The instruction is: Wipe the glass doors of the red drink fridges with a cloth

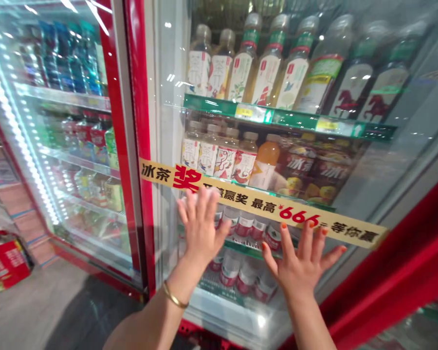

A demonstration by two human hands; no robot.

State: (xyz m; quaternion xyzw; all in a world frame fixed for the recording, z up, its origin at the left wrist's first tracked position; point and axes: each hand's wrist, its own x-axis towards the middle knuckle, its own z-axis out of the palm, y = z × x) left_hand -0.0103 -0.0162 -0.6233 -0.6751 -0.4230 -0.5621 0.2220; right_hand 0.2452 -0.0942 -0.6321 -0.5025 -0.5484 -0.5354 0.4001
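Note:
Both of my hands are raised in front of the glass door (pixel 168 121) of a red-framed drinks cooler. My left hand (pixel 200 226), with a gold bangle (pixel 175 296) on its wrist, has its fingers spread at the lower edge of a yellow promotional strip (pixel 237 197). To the right, my right hand (pixel 301 260) is spread too, its fingertips reaching the strip near the red "666". Neither holds anything. Whether the palms touch the glass, I cannot tell. Behind the door stand tea bottles (pixel 241 70) and an orange drink bottle (pixel 266 160).
A second lit cooler (pixel 127 146) stands on the left with rows of bottles. Stacked boxes (pixel 25 214) and a red package (pixel 7 262) sit on the grey floor beside it. The cooler's thick red frame (pixel 397 272) runs along the lower right.

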